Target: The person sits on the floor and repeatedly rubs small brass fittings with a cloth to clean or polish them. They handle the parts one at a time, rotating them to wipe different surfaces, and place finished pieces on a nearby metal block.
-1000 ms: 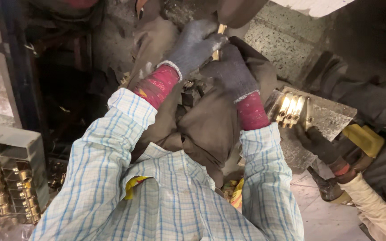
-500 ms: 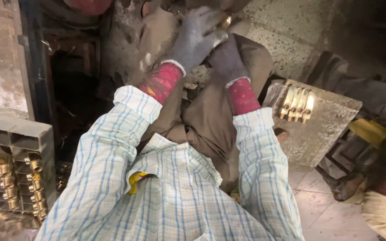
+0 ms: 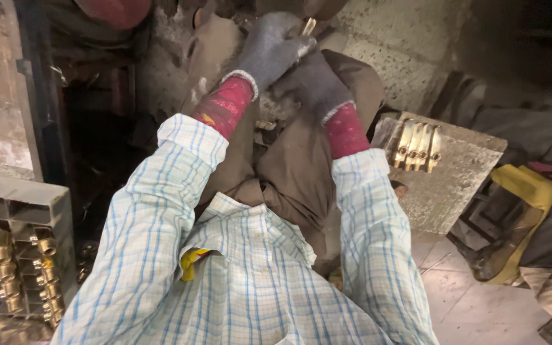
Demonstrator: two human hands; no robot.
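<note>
Both my hands wear grey gloves with red cuffs and meet above my lap near the top of the view. My left hand (image 3: 271, 46) is closed around a small brass part (image 3: 308, 25), whose tip sticks out above the glove. Pressed against it from the right, my right hand (image 3: 311, 83) has curled fingers; what it grips is hidden. My brown trousers (image 3: 301, 172) lie under both hands. My sleeves are a light blue checked shirt (image 3: 161, 217).
A row of several brass fittings (image 3: 416, 145) lies on a grey slab (image 3: 455, 185) at right. A grey plastic crate (image 3: 14, 211) at lower left holds more brass fittings (image 3: 7, 268). Another person's clothing with a yellow patch (image 3: 522, 191) is at the right edge.
My view has tilted and shifted, so hands and lap sit higher and further left in the picture. The hands stay pressed together on the brass part.
</note>
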